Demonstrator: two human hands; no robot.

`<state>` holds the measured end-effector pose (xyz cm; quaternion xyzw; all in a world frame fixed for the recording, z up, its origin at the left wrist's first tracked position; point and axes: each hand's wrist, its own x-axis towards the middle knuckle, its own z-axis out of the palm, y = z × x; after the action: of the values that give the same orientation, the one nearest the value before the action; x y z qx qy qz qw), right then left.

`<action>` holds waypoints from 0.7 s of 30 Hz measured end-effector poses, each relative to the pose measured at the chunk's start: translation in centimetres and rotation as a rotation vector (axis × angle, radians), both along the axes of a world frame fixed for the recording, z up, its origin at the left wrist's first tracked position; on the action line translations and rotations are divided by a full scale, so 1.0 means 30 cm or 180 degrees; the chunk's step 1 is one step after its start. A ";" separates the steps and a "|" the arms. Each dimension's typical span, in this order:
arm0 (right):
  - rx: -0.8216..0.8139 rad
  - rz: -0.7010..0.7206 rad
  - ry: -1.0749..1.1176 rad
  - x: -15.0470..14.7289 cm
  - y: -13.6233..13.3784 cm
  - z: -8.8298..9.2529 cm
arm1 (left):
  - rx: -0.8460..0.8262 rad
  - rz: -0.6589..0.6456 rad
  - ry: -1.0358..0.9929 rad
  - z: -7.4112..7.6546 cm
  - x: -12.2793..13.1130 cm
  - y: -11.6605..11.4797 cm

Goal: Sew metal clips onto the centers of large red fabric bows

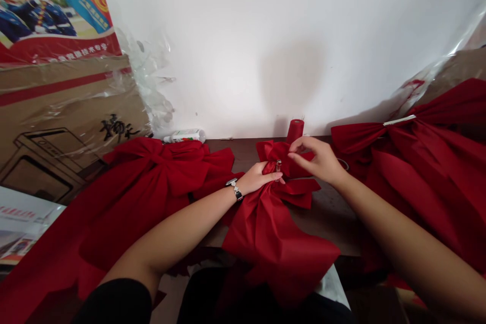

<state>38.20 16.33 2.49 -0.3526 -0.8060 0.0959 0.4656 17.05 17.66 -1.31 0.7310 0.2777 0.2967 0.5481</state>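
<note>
A red fabric bow (273, 233) lies in front of me, its wide tails hanging over the table's front edge. My left hand (261, 177) is closed around the gathered middle of this bow. Beside my left thumb, a small metal clip or pin (278, 166) shows against the red cloth. My right hand (317, 158) is raised just right of the bow, thumb and forefinger pinched together. Whatever the pinch may hold is too small to make out. Right behind those fingers stands a spool of red thread (295, 130), with thin pins or needles sticking up from its top.
More red bows lie to the left (152, 177) and right (417, 162), the right one with a pale metal strip (400, 120) across it. A white tube (186, 135) rests against the white wall (228, 50). A cardboard box (72, 111) stands at left on the dark table (330, 212).
</note>
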 end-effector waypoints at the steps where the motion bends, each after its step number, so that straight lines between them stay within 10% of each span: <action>1: 0.0187 0.0095 -0.0383 -0.007 -0.004 -0.005 | -0.0008 0.0043 -0.0004 -0.001 0.001 0.001; 13: 0.0283 -0.0017 -0.1028 -0.046 0.000 -0.056 | 0.0018 0.0257 0.0225 -0.017 0.008 0.011; 21: -0.0718 -0.0330 0.0322 -0.038 0.010 -0.049 | -0.0031 -0.0066 0.0130 0.002 -0.002 0.005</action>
<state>37.06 16.63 1.03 -0.4387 -0.7463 0.1793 0.4674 16.98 17.80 -1.26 0.7371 0.2826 0.2746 0.5490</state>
